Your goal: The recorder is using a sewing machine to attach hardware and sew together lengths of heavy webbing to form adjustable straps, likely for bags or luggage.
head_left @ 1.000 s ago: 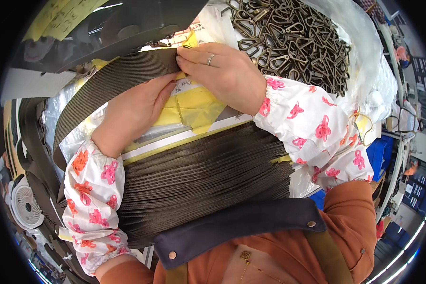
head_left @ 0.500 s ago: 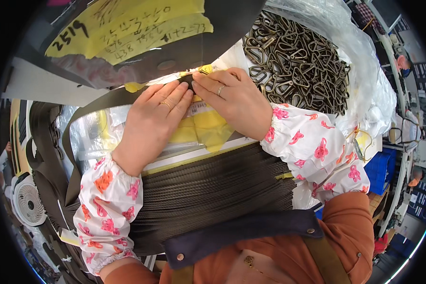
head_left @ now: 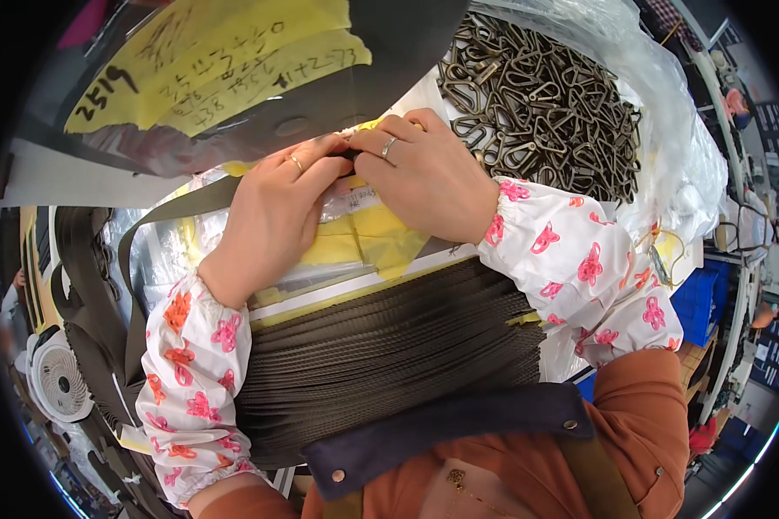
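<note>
Both hands are drawn together below the grey machine [head_left: 407,69], their fingers bent and the fingertips nearly meeting over a small bit of dark cloth band. Left hand [head_left: 264,212] and right hand [head_left: 433,177] each wear a ring, and their backs face up. Most of the fingertips are tucked out of sight, so it cannot be told whether either hand pinches the band or only presses on it. From the left, the dark strap [head_left: 192,201] runs in a loose curve to the left hand and passes out of view behind it, just under the machine's lower edge. Yellow tape [head_left: 225,60] with handwriting is stuck to the machine's front. Beneath the wrists lie clear plastic and yellow patches [head_left: 329,245], and nearer the person's body a wide bundle of dark straps [head_left: 381,346] is laid side by side. Beyond the right hand, a heap of metal clips [head_left: 541,112] sits beside crumpled clear plastic sheeting [head_left: 671,112]. White sleeve covers [head_left: 590,264] printed with pink and orange shapes reach to both wrists. A round white fan [head_left: 59,381] stands far to the left, and a blue bin [head_left: 694,298] to the right.
</note>
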`<state>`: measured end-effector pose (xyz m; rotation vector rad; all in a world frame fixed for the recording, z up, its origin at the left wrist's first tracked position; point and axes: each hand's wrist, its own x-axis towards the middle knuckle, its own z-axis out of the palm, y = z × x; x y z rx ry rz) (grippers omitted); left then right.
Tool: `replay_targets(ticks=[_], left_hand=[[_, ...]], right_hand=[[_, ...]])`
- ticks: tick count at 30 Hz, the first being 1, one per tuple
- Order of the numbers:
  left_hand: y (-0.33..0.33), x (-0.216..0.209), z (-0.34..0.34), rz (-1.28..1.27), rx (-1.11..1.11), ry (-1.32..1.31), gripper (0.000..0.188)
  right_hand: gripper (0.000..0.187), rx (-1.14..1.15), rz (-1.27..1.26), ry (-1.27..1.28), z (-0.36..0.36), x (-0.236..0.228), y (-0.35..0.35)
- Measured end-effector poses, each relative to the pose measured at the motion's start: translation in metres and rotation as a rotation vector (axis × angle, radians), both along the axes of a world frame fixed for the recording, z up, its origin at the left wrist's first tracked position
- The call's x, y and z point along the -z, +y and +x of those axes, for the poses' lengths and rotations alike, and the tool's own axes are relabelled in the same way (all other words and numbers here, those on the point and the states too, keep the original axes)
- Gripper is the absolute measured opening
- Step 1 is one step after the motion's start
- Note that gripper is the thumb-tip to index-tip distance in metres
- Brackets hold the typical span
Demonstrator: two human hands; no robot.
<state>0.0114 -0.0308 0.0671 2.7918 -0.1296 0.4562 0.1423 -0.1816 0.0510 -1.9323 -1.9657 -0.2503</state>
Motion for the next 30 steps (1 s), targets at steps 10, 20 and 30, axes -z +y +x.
replay_targets(ticks=[10, 20, 30], left_hand=[[0.004, 0.007, -0.007, -0.05, 0.039, -0.004, 0.028], [0.008, 0.005, 0.001, 0.234, 0.084, -0.119, 0.025], [0.003, 0.01, -0.003, 0.153, 0.075, -0.105, 0.028]], right_hand=[[0.019, -0.013, 0.232, 0.317, 0.012, 0.008, -0.011], [0.025, 0.072, 0.042, -0.242, -0.009, -0.006, -0.005], [0.025, 0.016, 0.2, 0.299, 0.004, 0.014, -0.011]])
